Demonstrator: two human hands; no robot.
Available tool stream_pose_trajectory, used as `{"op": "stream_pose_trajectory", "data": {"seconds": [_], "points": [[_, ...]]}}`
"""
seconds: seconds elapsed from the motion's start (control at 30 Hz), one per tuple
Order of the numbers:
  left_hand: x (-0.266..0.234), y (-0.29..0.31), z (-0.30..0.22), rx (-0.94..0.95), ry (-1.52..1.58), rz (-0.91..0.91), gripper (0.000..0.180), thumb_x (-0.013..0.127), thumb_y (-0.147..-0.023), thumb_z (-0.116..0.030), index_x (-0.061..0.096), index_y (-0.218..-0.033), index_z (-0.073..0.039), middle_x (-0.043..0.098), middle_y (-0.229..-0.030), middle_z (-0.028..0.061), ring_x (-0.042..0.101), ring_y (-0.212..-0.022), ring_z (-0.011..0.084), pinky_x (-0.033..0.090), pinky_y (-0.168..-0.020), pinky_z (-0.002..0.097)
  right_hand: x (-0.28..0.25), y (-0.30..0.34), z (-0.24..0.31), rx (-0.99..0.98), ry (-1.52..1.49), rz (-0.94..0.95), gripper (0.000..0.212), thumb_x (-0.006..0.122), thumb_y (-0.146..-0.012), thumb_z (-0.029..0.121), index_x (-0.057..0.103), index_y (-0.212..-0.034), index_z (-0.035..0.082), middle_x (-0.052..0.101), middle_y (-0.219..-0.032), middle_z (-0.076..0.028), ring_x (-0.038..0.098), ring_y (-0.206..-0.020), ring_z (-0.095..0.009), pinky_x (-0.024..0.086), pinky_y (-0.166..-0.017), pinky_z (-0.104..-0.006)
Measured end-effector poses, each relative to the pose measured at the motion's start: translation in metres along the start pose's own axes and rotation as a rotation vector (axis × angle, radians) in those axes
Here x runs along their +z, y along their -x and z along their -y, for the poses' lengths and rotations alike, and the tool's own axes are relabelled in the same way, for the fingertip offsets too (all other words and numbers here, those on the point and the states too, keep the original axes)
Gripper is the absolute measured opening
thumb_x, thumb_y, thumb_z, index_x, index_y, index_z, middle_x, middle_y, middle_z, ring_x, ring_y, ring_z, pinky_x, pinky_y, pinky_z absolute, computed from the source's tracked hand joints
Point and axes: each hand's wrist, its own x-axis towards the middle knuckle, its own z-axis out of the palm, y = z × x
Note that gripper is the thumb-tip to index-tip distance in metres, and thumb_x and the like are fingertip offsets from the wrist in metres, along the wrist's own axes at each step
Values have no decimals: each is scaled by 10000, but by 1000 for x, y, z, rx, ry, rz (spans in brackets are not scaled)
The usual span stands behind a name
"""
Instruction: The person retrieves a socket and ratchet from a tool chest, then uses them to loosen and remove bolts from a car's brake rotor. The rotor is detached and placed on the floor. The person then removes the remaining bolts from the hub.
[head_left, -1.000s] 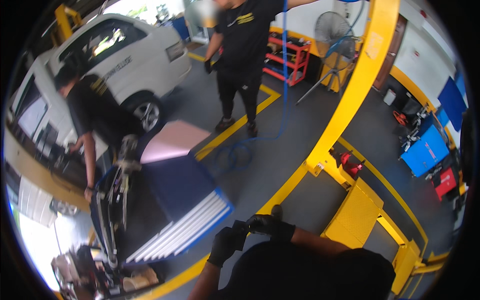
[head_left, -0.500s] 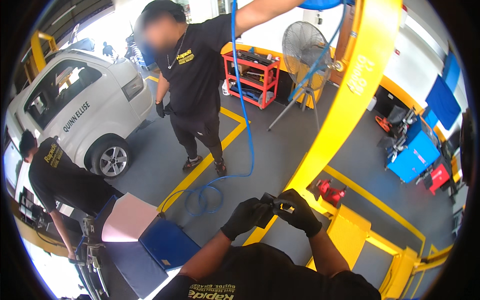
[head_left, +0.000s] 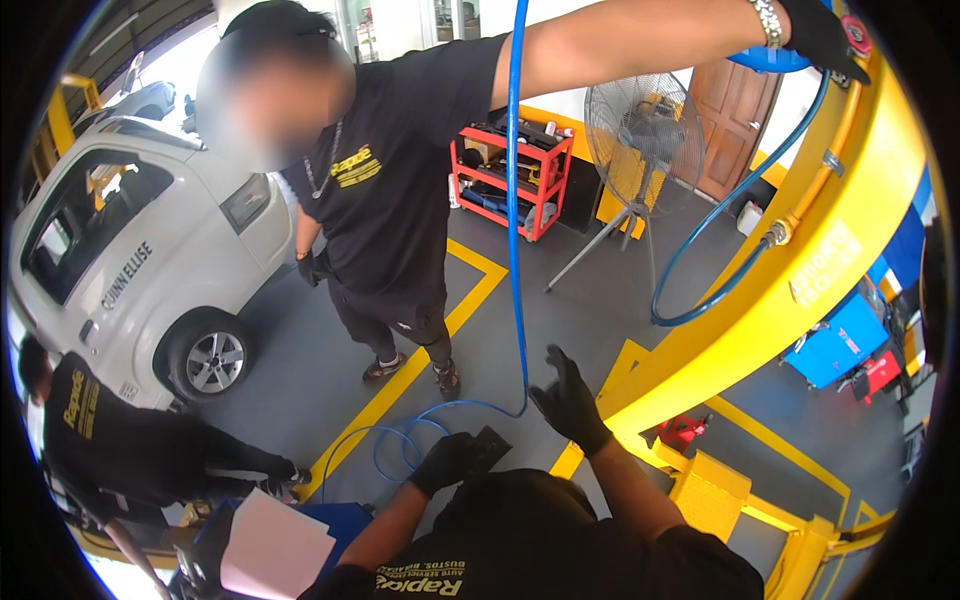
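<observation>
Low in the middle, my left hand (head_left: 446, 463), in a black glove, is closed on a flat dark rectangular object (head_left: 488, 450); its exact kind does not show. My right hand (head_left: 573, 405), also black-gloved, is raised to the right of it with thumb and fingers apart and nothing in it. A blue hose (head_left: 516, 220) hangs just beyond my hands and runs into loose coils on the floor. The yellow lift post (head_left: 720, 375) rises beside my right hand.
A person in black (head_left: 390, 210) stands ahead, one gloved hand at the post's top. Another person (head_left: 120, 430) bends at the left by a white van (head_left: 190, 250). Around are a red tool cart (head_left: 545, 190), stand fan (head_left: 645, 135), blue cabinet (head_left: 840, 340) and pink sheet (head_left: 275, 545).
My hands have come apart: the left keeps the dark object and has lowered leftward, the right has opened and lifted. The view has shifted, showing the standing person's hand on the post.
</observation>
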Motion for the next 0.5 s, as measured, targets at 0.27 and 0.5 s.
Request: {"op": "stream_pose_trajectory", "data": {"seconds": [0.27, 0.5], "points": [[-38, -224, 38, 435, -177, 243, 269, 642, -979, -220, 718, -1211, -105, 728, -1156, 95, 686, -1079, 310, 559, -917, 422, 176, -173, 52, -186, -341, 603, 1048, 744, -956, 326, 75, -1659, -69, 396, -1567, -411, 483, -1418, -510, 411, -1180, -516], [-134, -422, 222, 421, -542, 194, 312, 687, -876, -200, 706, -1174, -109, 716, -1132, 78, 676, -1008, 288, 560, -899, 422, 168, -288, 107, -645, -448, 1148, 636, 729, -937, 242, 508, -1473, -19, 607, -1373, -291, 635, -1271, -306, 499, -997, -497]]}}
